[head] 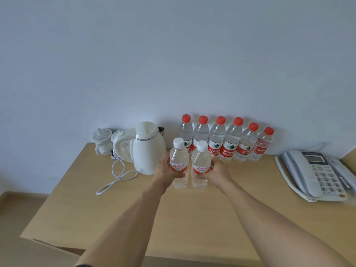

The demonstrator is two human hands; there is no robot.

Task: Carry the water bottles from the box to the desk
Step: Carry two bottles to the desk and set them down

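Holding: you have one white-capped bottle in each hand, both upright, low over the desk [192, 218] in front of a row of red-capped bottles [227, 139] along the wall.
Risk: the two bottles sit almost side by side, so setting one down crooked could knock the other over.
Risk behind: pushing too far forward could topple the red-capped row like skittles.
Risk left: the kettle [148, 147] stands just beside your left hand [165, 168], and its cord [117, 176] loops across the desk nearby.
Left grip: fingers curl round the label of the left bottle [179, 162], thumb in front.
Right grip: your right hand [217, 172] wraps the right bottle [201, 166] at its label the same way.
Contact with desk: you cannot tell from here whether the bottle bases touch.
Box: not in view.
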